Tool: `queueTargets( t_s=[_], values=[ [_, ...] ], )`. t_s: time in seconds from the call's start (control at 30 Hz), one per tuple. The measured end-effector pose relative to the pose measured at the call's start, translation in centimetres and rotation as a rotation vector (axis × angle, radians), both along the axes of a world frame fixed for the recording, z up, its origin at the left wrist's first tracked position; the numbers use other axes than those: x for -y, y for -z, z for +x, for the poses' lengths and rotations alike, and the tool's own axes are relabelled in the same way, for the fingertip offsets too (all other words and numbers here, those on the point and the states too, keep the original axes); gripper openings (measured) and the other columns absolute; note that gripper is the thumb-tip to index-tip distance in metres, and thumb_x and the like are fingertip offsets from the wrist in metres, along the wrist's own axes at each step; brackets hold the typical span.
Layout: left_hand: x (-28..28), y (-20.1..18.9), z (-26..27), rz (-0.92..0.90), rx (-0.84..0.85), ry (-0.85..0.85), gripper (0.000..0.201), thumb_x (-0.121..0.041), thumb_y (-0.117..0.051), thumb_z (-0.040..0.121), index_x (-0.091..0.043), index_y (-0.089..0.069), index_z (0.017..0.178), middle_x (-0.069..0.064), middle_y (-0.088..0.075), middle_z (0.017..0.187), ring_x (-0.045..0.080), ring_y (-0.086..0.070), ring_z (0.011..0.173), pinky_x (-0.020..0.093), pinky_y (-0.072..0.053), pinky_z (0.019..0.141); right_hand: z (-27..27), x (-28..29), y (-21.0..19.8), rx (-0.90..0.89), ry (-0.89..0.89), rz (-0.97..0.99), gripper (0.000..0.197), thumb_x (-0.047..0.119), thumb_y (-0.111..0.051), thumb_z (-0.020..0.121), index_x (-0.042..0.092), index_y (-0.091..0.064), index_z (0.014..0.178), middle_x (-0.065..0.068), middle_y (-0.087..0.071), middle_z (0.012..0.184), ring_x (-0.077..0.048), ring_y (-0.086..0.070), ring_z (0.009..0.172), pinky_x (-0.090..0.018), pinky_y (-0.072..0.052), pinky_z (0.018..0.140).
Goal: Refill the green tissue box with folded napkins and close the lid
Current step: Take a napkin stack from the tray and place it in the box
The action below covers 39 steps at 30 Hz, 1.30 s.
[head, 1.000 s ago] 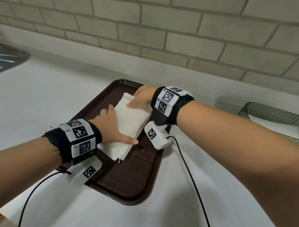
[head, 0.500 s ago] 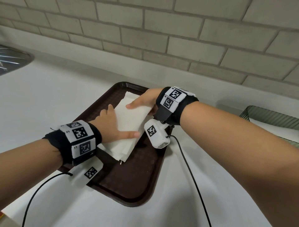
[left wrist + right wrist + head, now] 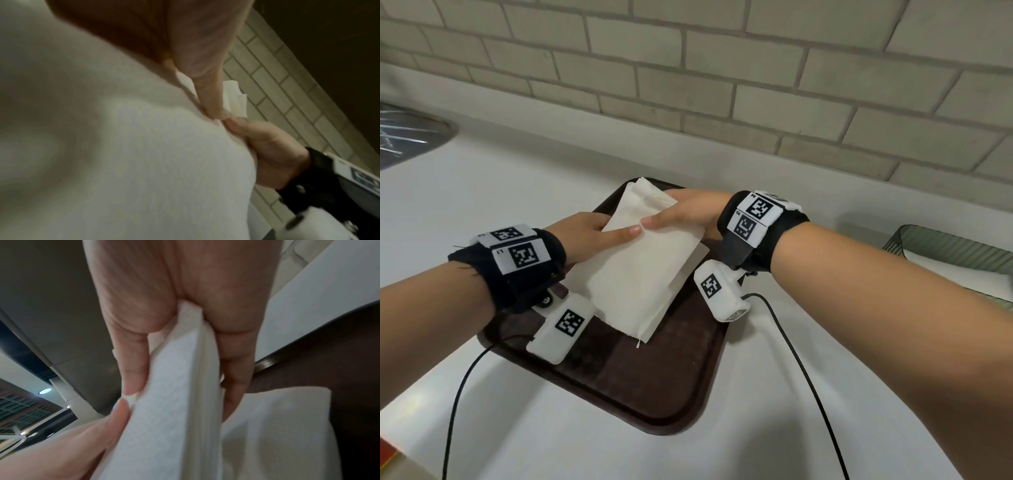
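A stack of folded white napkins [image 3: 640, 274] is held tilted over the brown tray [image 3: 654, 387], its near end hanging low. My left hand [image 3: 599, 233] grips its left side, thumb on top and fingers hidden underneath. My right hand [image 3: 681, 212] grips the right side the same way. In the right wrist view the thumb and fingers pinch the napkin stack [image 3: 180, 386], and a looser sheet [image 3: 277, 426] sags below it. The left wrist view is filled by the napkins [image 3: 123, 146]. The green tissue box [image 3: 945, 246] stands open at the far right with white paper inside.
The tray lies on a white counter [image 3: 500, 192] backed by a brick wall [image 3: 722, 85]. A metal sink [image 3: 407, 137] is at the far left. Two black cables [image 3: 801, 370] trail from the wrist cameras toward the front edge.
Both hands went from pressing flat on the stack to gripping its sides with thumbs on top. The stack has come up off the tray and tilted.
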<state>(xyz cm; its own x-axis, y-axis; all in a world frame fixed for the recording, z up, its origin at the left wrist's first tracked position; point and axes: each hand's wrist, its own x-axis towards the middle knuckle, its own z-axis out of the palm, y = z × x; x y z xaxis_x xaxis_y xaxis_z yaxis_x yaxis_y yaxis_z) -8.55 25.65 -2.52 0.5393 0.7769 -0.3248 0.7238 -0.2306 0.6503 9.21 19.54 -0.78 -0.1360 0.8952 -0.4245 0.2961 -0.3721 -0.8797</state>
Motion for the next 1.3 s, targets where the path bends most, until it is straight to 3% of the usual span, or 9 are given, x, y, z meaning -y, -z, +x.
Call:
queueTargets(
  t_s=[0.13,0.2,0.5,0.6,0.8,0.9,1.07,1.2,1.3],
  values=[
    [-0.6,0.7,-0.8,-0.208,0.077,0.017,0.110,-0.087,-0.066,0.015,-0.020,-0.066,0.102,0.003,-0.076,0.092,0.024,-0.072,0.086,0.041,-0.055,0.086,-0.2,0.0,0.2,0.003,0.003,0.046,0.032,0.010,-0.054,0.094,-0.001,-0.052,0.124,-0.023,-0.058,0.125,-0.037,-0.058,0.112,-0.050,-0.043,0.103],
    [-0.7,0.8,-1.2,-0.305,0.098,0.030,0.114,-0.077,-0.076,0.008,-0.016,-0.066,0.105,0.003,-0.076,0.086,0.021,-0.074,0.077,0.034,-0.059,0.067,-0.1,0.0,0.3,0.048,0.038,0.075,0.037,0.013,-0.057,0.093,-0.003,-0.052,0.126,-0.024,-0.058,0.126,-0.039,-0.058,0.114,-0.050,-0.044,0.102],
    [-0.1,-2.1,-1.2,-0.361,0.308,0.160,0.086,-0.051,-0.090,0.026,-0.021,-0.063,0.102,-0.001,-0.074,0.068,0.013,-0.068,0.049,0.019,-0.046,0.034,0.5,0.6,0.3,0.000,0.174,0.026,0.052,0.051,-0.068,0.076,0.018,-0.064,0.116,-0.002,-0.069,0.117,-0.023,-0.063,0.112,-0.042,-0.043,0.106],
    [0.6,-2.8,-0.1,-0.377,0.350,0.131,0.043,-0.030,-0.075,0.072,-0.023,-0.059,0.111,-0.006,-0.074,0.072,0.009,-0.070,0.055,0.015,-0.048,0.040,1.6,2.2,-0.3,-0.135,0.172,0.016,0.032,0.039,-0.056,0.091,0.017,-0.062,0.114,-0.005,-0.065,0.121,-0.024,-0.059,0.118,-0.041,-0.040,0.108],
    [3.1,-3.4,2.2,-0.342,0.310,0.303,0.060,-0.047,-0.080,0.052,-0.034,-0.060,0.107,-0.006,-0.074,0.093,0.011,-0.072,0.079,0.021,-0.056,0.059,4.6,6.7,-0.8,-0.186,0.215,0.037,0.021,0.018,-0.050,0.095,0.008,-0.061,0.110,-0.006,-0.071,0.103,-0.017,-0.070,0.087,-0.026,-0.058,0.078],
    [4.4,-3.1,3.2,-0.309,0.255,0.355,0.073,-0.064,-0.081,0.039,-0.035,-0.062,0.103,-0.006,-0.074,0.096,0.012,-0.072,0.082,0.025,-0.056,0.064,6.4,9.7,-0.3,-0.134,0.338,0.098,0.036,0.019,-0.056,0.092,0.004,-0.057,0.125,-0.013,-0.065,0.121,-0.025,-0.065,0.101,-0.034,-0.053,0.090],
    [6.6,-2.7,5.0,-0.380,0.347,0.276,0.042,-0.045,-0.067,0.075,-0.022,-0.061,0.110,-0.001,-0.071,0.091,0.012,-0.063,0.068,0.021,-0.054,0.054,9.2,15.4,0.4,-0.155,0.607,0.175,0.036,0.030,-0.059,0.090,0.013,-0.060,0.122,-0.007,-0.067,0.117,-0.021,-0.065,0.099,-0.038,-0.053,0.088],
    [10.2,-2.4,7.9,-0.562,0.560,0.123,0.037,-0.040,-0.057,0.087,-0.015,-0.064,0.114,0.003,-0.071,0.105,0.016,-0.070,0.082,0.027,-0.058,0.073,10.5,20.0,1.3,-0.245,0.822,0.234,0.025,0.032,-0.055,0.092,0.019,-0.062,0.112,0.002,-0.070,0.099,-0.010,-0.066,0.078,-0.021,-0.053,0.053],
    [13.5,-1.9,11.2,-0.529,0.618,0.137,0.047,-0.037,-0.059,0.089,-0.012,-0.053,0.128,0.003,-0.067,0.119,0.020,-0.066,0.106,0.037,-0.053,0.092,10.2,23.3,1.9,-0.277,0.961,0.270,0.022,0.033,-0.056,0.091,0.020,-0.063,0.107,0.002,-0.070,0.094,-0.010,-0.066,0.075,-0.023,-0.054,0.054]
  ],
)
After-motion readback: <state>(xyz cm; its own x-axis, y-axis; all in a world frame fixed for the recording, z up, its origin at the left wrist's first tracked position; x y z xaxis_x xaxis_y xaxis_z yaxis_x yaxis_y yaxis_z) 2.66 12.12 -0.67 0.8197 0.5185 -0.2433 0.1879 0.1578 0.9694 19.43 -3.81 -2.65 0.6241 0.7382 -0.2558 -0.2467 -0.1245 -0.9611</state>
